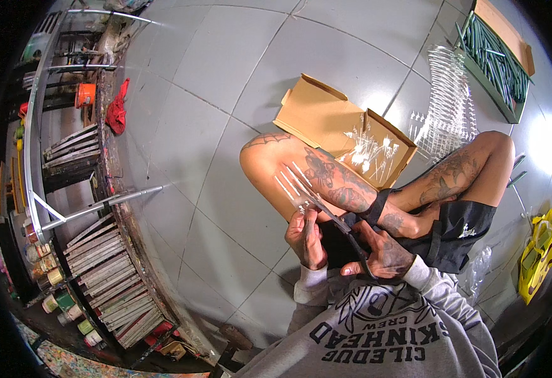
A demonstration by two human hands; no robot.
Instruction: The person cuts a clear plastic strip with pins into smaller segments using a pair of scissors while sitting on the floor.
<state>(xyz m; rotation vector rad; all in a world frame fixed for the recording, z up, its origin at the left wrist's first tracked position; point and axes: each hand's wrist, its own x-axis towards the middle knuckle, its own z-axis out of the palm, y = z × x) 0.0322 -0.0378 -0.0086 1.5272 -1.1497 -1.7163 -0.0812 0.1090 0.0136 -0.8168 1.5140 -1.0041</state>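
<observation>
My left hand [306,238] pinches a small clear plastic piece [291,186] with several thin, pale prongs pointing away from me. In my right hand [382,253] is a pair of scissors [335,219] with dark handles. Its blades slant up and left beside the plastic piece; whether they touch it I cannot tell. Just beyond my crossed legs lies an opened cardboard box [318,108], with loose clear plastic bits [368,149] inside.
A sheet-like spread of clear plastic pieces [446,104] covers the floor at upper right, beside a box of dark green sticks [495,61]. A yellow plastic bag [540,255] lies at right. Leftward stands a rack of frames [110,283], with a red cloth [118,108] near its edge.
</observation>
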